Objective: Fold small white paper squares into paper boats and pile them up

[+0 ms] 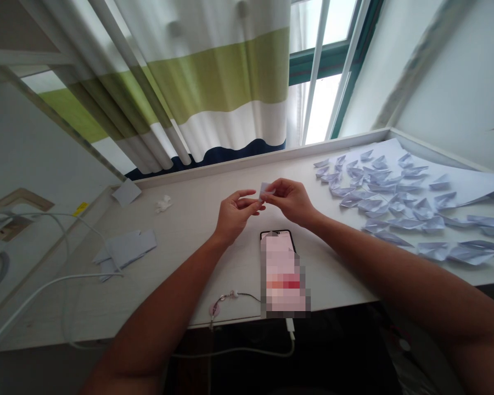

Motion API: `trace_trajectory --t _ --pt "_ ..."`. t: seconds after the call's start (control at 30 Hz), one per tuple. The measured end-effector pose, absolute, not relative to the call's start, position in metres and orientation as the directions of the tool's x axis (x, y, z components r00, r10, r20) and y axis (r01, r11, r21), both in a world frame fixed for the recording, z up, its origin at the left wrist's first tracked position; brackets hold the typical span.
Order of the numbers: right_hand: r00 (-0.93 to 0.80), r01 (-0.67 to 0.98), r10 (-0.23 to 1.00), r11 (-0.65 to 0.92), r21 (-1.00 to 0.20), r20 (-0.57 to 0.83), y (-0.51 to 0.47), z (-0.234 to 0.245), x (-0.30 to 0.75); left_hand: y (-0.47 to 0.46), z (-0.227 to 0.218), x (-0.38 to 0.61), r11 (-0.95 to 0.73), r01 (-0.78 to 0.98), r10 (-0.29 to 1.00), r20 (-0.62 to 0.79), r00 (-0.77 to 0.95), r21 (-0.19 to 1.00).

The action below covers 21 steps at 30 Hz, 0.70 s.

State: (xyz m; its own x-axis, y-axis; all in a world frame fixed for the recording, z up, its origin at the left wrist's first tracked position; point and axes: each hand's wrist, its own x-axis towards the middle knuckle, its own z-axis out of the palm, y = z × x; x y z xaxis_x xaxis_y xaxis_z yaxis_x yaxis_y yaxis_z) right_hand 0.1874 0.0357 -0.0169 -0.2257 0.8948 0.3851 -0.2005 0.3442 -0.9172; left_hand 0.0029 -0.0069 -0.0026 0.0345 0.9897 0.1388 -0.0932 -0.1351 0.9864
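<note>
One table (189, 230), cut off at right, carries dozens of folded paper shapes (374, 206), overlapping beyond exact count, and one phone (280, 269), its screen blurred. Beyond it, the right hand (290, 198) pinches one small paper (265, 188), partly finger-covered; whether the half-curled left hand (234, 214) grips too, I cannot tell.

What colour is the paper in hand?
The small paper is white; head view shows it best.
</note>
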Motion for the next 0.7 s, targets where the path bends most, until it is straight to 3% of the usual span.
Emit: trace_trajectory --t 0.27,0.47,0.7 --pt "-0.249 -0.178 0.906 0.306 -0.935 0.343 0.0294 -0.0127 0.1895 -0.0076 -0.0026 0.0023 -0.123 -0.031 0.987 0.125 0.1 0.992" --pt "-0.278 -0.115 0.899 0.32 -0.94 0.34 0.0331 -0.015 0.1888 -0.0052 -0.0055 0.0028 -0.151 -0.09 0.986 0.156 0.055 0.984" --pt "-0.286 -0.133 0.907 0.282 -0.95 0.309 0.034 -0.0131 0.1889 -0.0064 -0.0038 0.0039 -0.088 -0.142 0.992 0.099 0.073 0.986"
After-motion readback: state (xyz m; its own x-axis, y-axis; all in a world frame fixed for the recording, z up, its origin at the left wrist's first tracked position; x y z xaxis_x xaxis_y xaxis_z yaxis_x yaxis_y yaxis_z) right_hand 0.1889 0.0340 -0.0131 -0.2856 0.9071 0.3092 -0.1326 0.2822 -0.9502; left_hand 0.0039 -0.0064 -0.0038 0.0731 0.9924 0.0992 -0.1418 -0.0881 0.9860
